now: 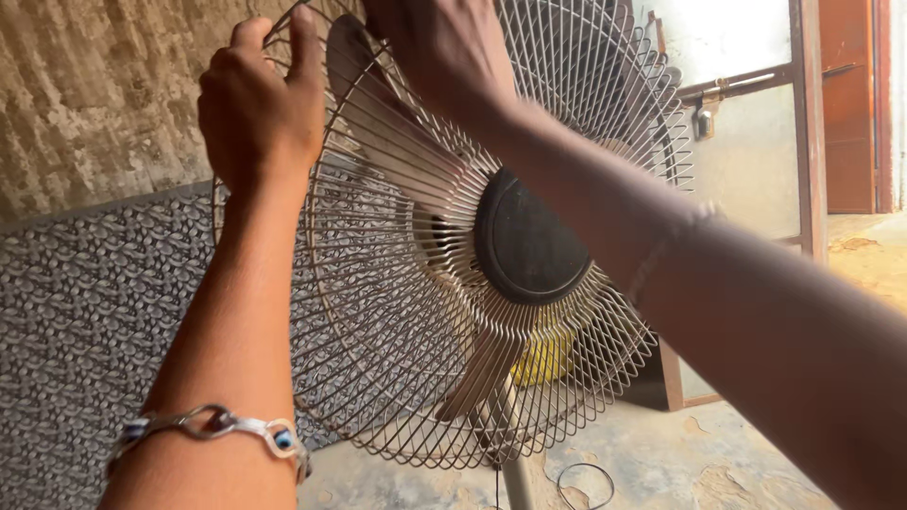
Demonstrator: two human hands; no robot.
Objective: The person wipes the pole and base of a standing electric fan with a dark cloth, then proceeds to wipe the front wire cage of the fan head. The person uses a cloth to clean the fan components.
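A pedestal fan stands in front of me with a round metal wire grille (397, 378) and a dark hub cap (527, 241) at its centre. Pale blades (397, 142) show behind the wires. My left hand (260, 104) grips the grille's upper left rim, fingers curled over the wire. My right hand (444, 47) reaches across the front and holds the top of the grille; its fingers are partly cut off by the frame edge. A metal bracelet (213, 427) sits on my left wrist.
A patterned grey-white panel (85, 321) leans against a rough wall (104, 85) at left. A door with a metal latch (727, 90) is at right. The fan's pole (515, 482) stands on a worn concrete floor, with a loose wire loop (586, 484) and a yellow object (543, 357) behind the grille.
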